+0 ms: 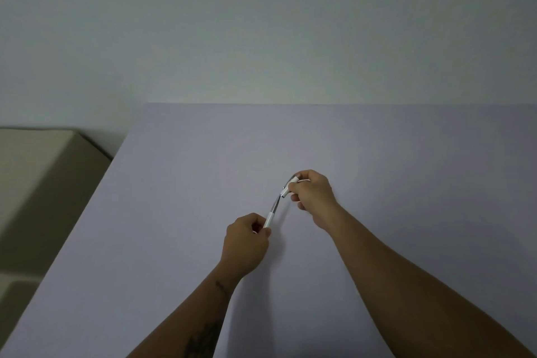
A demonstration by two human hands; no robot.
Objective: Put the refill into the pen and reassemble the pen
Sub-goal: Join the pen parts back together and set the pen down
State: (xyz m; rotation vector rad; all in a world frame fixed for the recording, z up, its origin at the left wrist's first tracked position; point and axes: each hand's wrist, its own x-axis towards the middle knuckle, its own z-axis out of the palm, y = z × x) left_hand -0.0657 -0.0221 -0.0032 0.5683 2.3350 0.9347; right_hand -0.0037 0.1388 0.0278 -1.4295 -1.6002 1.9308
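Both pen pieces held in the air above the counter [377,154], centre of the frame, nothing lying on the surface.

Left hand [247,241], lower centre: grip closed around the white barrel [268,219], pinched near its lower end, upper end pointing up and right. Dark, thin section [275,205] sticking out of the barrel top, probably the refill or the grip zone of the pen; too small to tell which.

Right hand [312,195], just up and right of it: grip closed on the short white end piece [290,184], thumb and forefinger on it, other fingers curled under. End piece touching or nearly touching the tip of the dark section; contact point too small to confirm.

Judging by this, mid-join: end piece about to go onto the barrel.

Risks:
- Axes not lined up. End piece looks angled against the barrel line, so pushing now could bend the thin section or cross the thread.
- Barrel pinched low, far from the joint: long lever, tip wobbles, mating harder.
- Any spring inside not visible; could pop out and roll off the bare counter, left edge close.
- Dim, blurry view; seating hard to verify by eye, so check by feel.
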